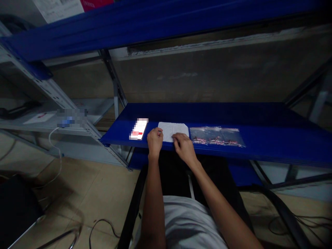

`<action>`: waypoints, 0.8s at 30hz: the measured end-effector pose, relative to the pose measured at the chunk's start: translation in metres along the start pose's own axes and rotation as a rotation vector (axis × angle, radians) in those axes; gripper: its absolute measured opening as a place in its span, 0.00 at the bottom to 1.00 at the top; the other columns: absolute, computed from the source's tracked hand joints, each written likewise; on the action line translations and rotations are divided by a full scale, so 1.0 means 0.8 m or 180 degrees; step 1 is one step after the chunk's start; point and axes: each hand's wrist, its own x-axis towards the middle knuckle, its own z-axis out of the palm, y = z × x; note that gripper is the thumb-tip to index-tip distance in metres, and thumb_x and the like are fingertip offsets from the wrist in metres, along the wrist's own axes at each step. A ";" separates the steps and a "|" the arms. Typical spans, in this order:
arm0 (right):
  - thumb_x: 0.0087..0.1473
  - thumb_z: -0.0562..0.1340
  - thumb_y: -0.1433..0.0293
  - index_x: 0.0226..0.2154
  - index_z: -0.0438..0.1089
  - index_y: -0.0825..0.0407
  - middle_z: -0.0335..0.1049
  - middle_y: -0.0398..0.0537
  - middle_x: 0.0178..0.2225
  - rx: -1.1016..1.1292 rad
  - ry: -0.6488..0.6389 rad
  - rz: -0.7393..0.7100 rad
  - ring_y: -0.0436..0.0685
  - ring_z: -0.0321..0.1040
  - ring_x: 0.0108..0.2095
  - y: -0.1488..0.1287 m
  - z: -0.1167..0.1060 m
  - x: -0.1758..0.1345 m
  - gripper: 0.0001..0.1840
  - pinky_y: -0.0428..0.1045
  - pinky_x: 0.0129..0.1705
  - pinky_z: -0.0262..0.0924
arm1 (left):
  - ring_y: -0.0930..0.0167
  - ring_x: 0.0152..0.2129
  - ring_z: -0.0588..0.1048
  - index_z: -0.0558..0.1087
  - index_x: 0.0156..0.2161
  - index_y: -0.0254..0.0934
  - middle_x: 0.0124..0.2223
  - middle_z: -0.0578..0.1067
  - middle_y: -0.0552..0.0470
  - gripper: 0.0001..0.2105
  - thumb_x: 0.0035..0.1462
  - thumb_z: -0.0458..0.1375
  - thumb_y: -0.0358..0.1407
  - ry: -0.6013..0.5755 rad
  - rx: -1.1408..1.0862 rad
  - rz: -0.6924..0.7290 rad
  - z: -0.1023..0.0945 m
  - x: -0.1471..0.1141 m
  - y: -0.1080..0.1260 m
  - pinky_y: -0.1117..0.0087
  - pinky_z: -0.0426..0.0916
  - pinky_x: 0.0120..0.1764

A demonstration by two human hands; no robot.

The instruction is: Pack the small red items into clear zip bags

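A white cloth or paper sheet lies flat near the front edge of the blue shelf. At the sheet's left edge, my left hand is closed, thumb and forefinger together; anything between them is too small to make out. My right hand rests on the sheet's right part with bent fingers, a gap showing between the fingertips and the thumb. Just right of it are clear plastic bags with small pinkish pieces gathered along their lower side. Left of my left hand lies a lit phone, partly pixelated.
A second blue shelf runs overhead, with papers on top. At the left stand a grey upright and a lower grey shelf; a white cable hangs there. Chair armrests flank my body. Black cables lie on the floor.
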 end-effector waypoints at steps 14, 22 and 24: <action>0.62 0.54 0.74 0.46 0.76 0.53 0.81 0.57 0.44 -0.0310 0.0163 0.0502 0.65 0.77 0.45 -0.020 -0.105 0.033 0.17 0.56 0.51 0.67 | 0.68 0.39 0.76 0.78 0.52 0.38 0.39 0.76 0.48 0.18 0.70 0.46 0.28 -0.0103 -0.1045 0.0850 -0.004 -0.010 0.073 0.68 0.68 0.48; 0.57 0.50 0.77 0.47 0.77 0.58 0.80 0.63 0.41 -0.1157 -0.0072 0.1225 0.67 0.77 0.44 0.047 -0.158 0.011 0.23 0.56 0.48 0.65 | 0.65 0.45 0.74 0.76 0.58 0.40 0.46 0.72 0.45 0.17 0.70 0.51 0.33 -0.0832 -0.0507 0.1234 0.042 -0.039 0.117 0.63 0.69 0.55; 0.60 0.53 0.73 0.48 0.77 0.59 0.80 0.64 0.39 -0.1257 -0.0198 0.1510 0.68 0.78 0.43 0.053 -0.156 0.009 0.20 0.56 0.47 0.65 | 0.62 0.47 0.73 0.78 0.56 0.40 0.46 0.72 0.45 0.15 0.68 0.58 0.39 -0.0848 -0.0166 0.1290 0.051 -0.044 0.122 0.60 0.69 0.56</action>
